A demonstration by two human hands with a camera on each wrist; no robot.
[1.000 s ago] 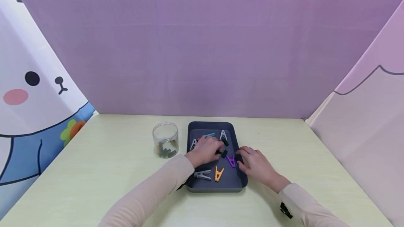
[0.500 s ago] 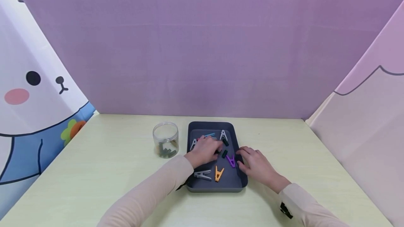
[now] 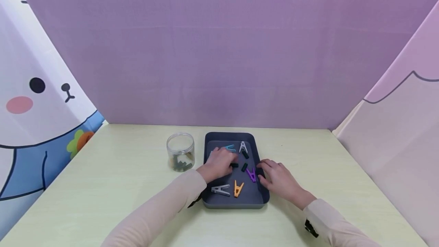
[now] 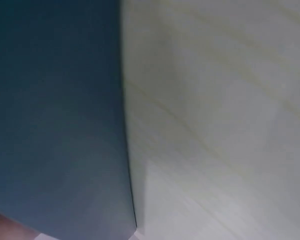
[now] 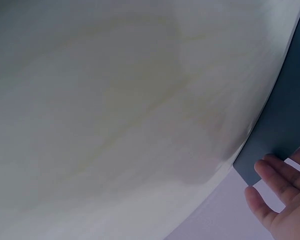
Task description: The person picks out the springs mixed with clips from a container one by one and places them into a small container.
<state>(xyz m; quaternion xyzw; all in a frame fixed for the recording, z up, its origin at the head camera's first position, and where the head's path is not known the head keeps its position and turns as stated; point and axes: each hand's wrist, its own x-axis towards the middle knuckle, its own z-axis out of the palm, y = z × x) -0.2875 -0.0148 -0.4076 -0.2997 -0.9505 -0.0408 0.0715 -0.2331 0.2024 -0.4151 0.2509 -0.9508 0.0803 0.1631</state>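
Observation:
A dark grey tray (image 3: 236, 204) on the table holds plastic clips and small black pieces. My left hand (image 3: 221, 163) reaches down into its left half, fingertips hidden beneath the hand; whether they pinch anything is not visible. Beside those fingers lies a black piece (image 3: 234, 165). Around it are a light blue clip (image 3: 230, 148), a white clip (image 3: 243, 147), a purple clip (image 3: 252, 175), an orange clip (image 3: 238, 189) and a grey clip (image 3: 220, 190). My right hand (image 3: 279, 180) rests against the tray's right side, its loosely bent fingers (image 5: 277, 180) touching the wall.
Left of the tray stands a clear round jar (image 3: 180, 152), lidless, with several dark green pieces at its bottom. A purple backdrop (image 3: 219, 48) rises behind the pale table (image 3: 120, 170). Printed cloths border both sides.
My left hand has shifted slightly left inside the tray, uncovering a black piece and showing more of the light blue clip. The right hand stays in place.

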